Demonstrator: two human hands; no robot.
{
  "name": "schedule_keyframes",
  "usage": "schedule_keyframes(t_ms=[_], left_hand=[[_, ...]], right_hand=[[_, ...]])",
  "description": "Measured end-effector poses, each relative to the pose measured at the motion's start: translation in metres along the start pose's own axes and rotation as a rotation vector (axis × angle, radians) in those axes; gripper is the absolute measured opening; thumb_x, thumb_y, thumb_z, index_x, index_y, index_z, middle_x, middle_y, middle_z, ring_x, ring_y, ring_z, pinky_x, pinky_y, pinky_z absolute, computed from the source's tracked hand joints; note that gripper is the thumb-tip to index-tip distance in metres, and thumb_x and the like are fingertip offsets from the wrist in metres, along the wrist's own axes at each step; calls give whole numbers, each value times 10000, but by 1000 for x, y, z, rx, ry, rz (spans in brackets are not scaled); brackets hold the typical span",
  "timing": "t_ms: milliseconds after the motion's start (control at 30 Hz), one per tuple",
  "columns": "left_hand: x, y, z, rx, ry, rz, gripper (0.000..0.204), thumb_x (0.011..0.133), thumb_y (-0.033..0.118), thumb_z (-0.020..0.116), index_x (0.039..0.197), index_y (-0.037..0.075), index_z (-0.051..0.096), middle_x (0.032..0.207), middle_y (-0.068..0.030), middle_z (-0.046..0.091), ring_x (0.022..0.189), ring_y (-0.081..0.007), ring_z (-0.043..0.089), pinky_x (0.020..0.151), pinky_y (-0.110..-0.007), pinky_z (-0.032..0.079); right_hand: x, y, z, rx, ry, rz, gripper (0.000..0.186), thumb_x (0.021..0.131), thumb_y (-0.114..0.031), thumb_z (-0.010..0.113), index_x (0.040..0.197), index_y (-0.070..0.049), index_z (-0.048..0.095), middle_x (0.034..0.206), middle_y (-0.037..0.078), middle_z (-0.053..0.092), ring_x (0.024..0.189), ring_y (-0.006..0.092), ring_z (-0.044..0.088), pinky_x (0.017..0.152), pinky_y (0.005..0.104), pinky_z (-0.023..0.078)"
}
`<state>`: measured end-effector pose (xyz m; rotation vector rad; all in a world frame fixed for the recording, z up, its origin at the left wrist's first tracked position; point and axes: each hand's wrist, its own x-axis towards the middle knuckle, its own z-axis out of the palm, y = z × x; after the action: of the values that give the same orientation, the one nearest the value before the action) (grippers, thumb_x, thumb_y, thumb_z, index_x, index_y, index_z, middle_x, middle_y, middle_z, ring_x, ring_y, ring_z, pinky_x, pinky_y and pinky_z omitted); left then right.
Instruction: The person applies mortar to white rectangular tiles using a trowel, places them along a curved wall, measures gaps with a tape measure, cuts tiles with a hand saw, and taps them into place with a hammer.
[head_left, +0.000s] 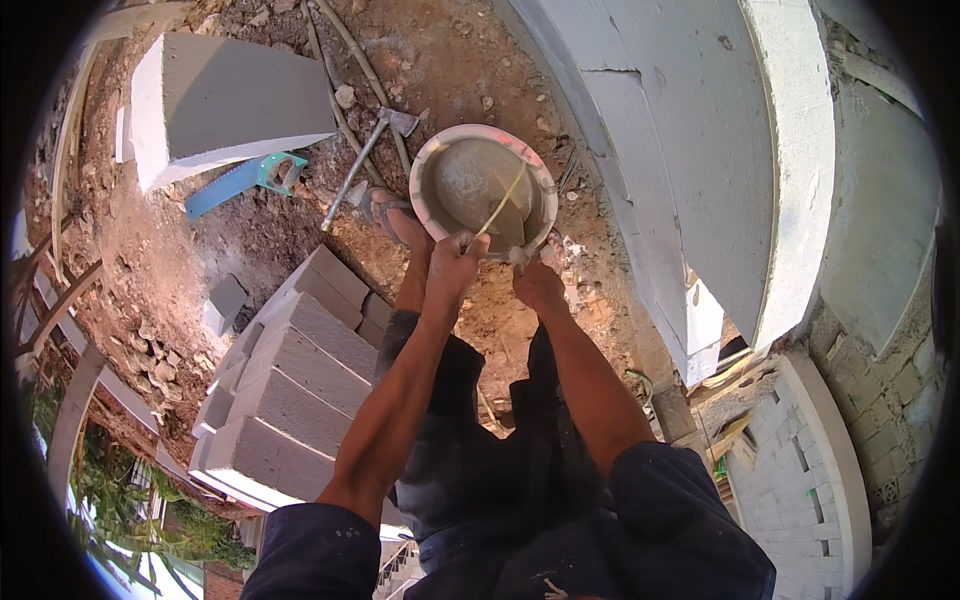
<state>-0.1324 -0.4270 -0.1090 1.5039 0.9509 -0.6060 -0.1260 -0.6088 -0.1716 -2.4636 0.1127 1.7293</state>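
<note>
The left hand point(456, 268) pinches a thin yellow strip point(513, 188); the right hand point(540, 285) grips a trowel point(509, 224). Grey mix point(468, 185) lies in the bucket point(418, 188), seemingly not yet scooped out

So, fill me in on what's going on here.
A person's left hand holds a thin yellow strip over a round tub of grey mix. The right hand, at the tub's near rim, grips what looks like a trowel, its blade inside. A teal-handled handsaw and a hatchet lie to the left; grey blocks are stacked nearer the person.
</note>
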Motion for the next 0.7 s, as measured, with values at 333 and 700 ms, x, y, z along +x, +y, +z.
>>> schedule_keyframes(t_ms=[333,700], left_hand=[[13,-53,-49,288,849,85,370,883,275,656,1084,-33,616,1114,-233,602,1034,-376,586,898,-431,452],[-302,-141,106,405,136,-206,523,842,325,702,1268,69,539,1438,-244,337,1298,-460,366,1047,-546,353]], right_hand=[[3,18,-15,-294,-61,-188,685,859,-276,623,1396,53,353,1158,262,611,1026,356,641,835,434,530],[87,1,16,-349,186,-409,363,840,-253,611,1062,33,625,1011,229,665,880,390,672,760,473,543]])
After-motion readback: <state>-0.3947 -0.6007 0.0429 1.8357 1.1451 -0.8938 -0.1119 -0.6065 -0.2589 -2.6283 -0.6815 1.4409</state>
